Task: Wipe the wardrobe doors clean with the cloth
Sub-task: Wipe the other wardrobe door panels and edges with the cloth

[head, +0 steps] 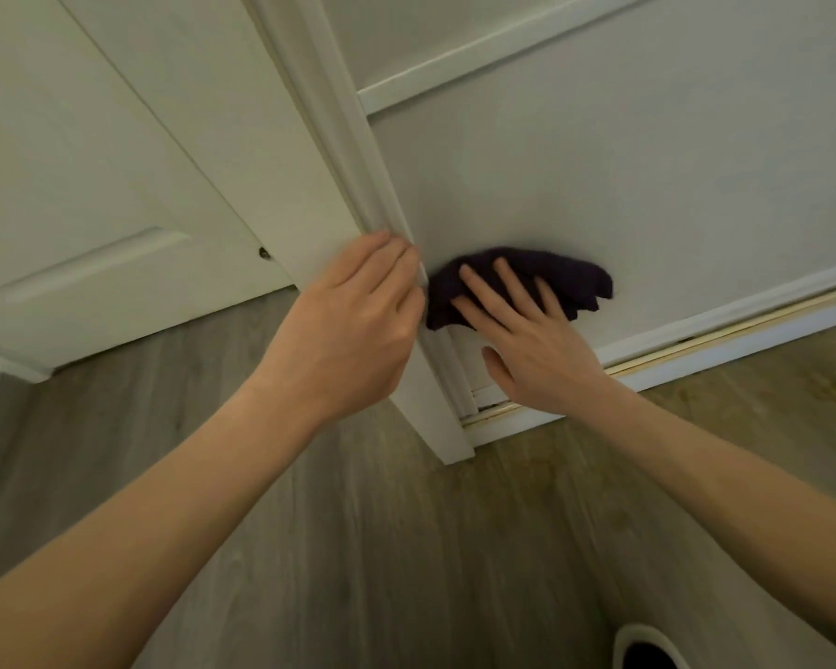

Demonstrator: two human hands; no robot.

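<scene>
A dark purple cloth (551, 277) lies flat against the lower panel of the white wardrobe door (623, 176). My right hand (527, 340) presses on the cloth with fingers spread, covering its lower left part. My left hand (353, 325) grips the white vertical edge of the door frame (358, 152) just left of the cloth, fingers curled around it. The door's bottom rail and sliding track (725, 345) run below my right hand.
A second white panelled door (93, 224) stands to the left, with a small dark fitting (264, 254) near its edge. Wood-look flooring (406, 548) spreads below. A white-rimmed dark object (645, 647) shows at the bottom edge.
</scene>
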